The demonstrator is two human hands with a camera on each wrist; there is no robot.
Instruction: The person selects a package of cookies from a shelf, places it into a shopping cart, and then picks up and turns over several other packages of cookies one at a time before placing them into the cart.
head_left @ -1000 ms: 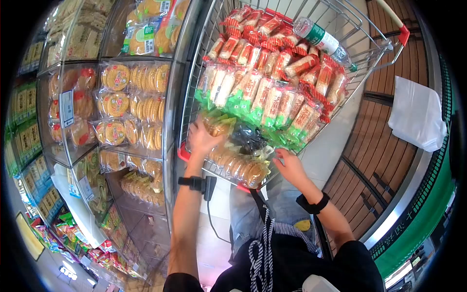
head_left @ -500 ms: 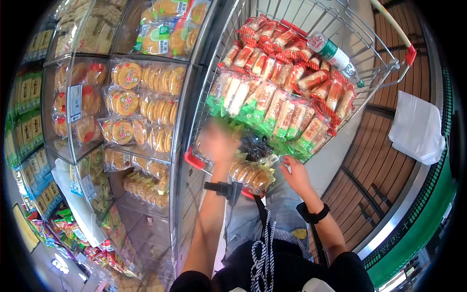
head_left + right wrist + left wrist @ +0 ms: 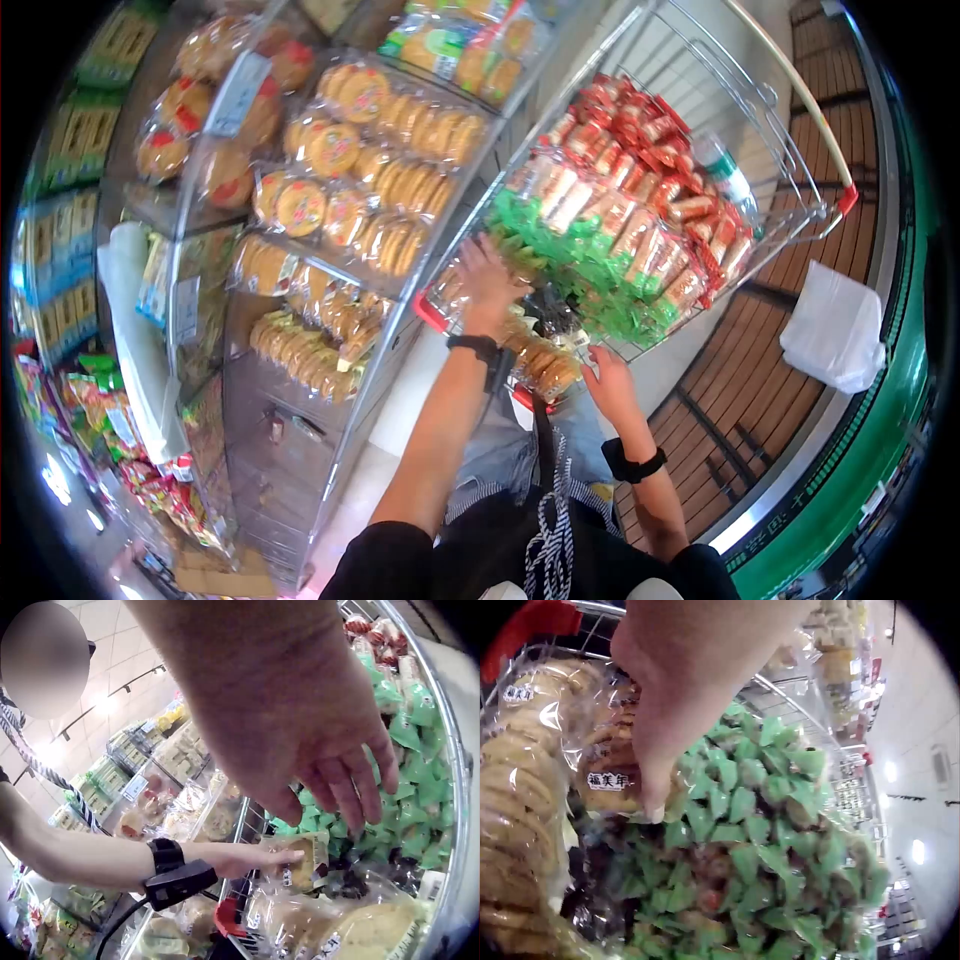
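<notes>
My left hand [image 3: 488, 285] rests with outstretched fingers on a clear bag of round cookies [image 3: 609, 769] in the cart's near left corner. Its thumb lies along the bag's edge in the left wrist view. Beside that bag is another row of packed cookies [image 3: 545, 365], along the cart's near end. My right hand [image 3: 612, 388] hovers by the near right rim, fingers relaxed, holding nothing. Between the hands lies a black plastic bundle [image 3: 552, 310]. Beyond it are several green-ended snack packs [image 3: 600, 265].
Red-wrapped snacks [image 3: 650, 150] and a green-labelled bottle [image 3: 728, 180] fill the far part of the wire cart [image 3: 770, 120]. Clear shelf bins with bagged cookies [image 3: 330, 150] stand close on the left. On the right, a slatted wooden counter [image 3: 735, 370] carries a white plastic bag [image 3: 835, 325].
The view has swung, shifting cart and shelf rightward. My left hand, earlier curled at the cookie bag, now lies flatter over it. The right hand stays near the cart rim.
</notes>
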